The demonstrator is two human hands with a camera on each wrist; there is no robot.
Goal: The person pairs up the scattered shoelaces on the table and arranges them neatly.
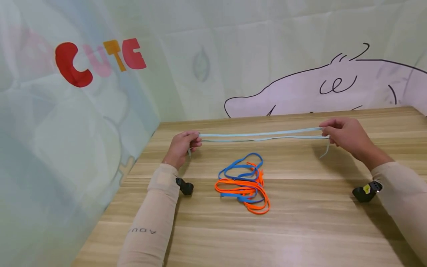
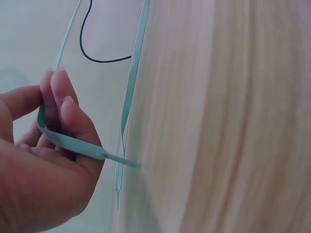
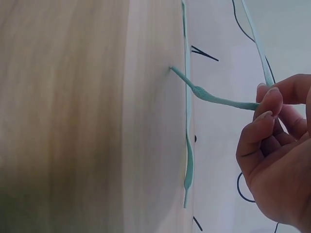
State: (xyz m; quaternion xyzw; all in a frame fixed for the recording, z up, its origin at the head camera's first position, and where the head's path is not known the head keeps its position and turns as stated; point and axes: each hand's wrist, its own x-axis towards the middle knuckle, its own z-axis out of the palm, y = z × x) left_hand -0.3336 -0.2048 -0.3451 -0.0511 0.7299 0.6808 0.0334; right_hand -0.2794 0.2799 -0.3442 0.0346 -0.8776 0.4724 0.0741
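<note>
A pale mint flat shoelace [image 1: 253, 134] stretches taut between the two hands. My left hand [image 1: 183, 145] pinches it near one end, and in the left wrist view a short tail crosses the palm. My right hand [image 1: 347, 135] pinches the other end between thumb and fingers, and its tipped tail [image 3: 218, 100] dangles free. A second mint shoelace [image 2: 131, 87] lies nearly straight along the table, roughly parallel to the held one, with its tipped ends showing in the wrist views.
Between the forearms, a blue shoelace [image 1: 238, 166] and an orange shoelace [image 1: 240, 182] lie loosely looped over each other on the wooden table [image 1: 207, 237]. A printed cloth [image 1: 200, 92] hangs behind the table and along its left side. Each wrist wears a small black camera [image 1: 185, 187].
</note>
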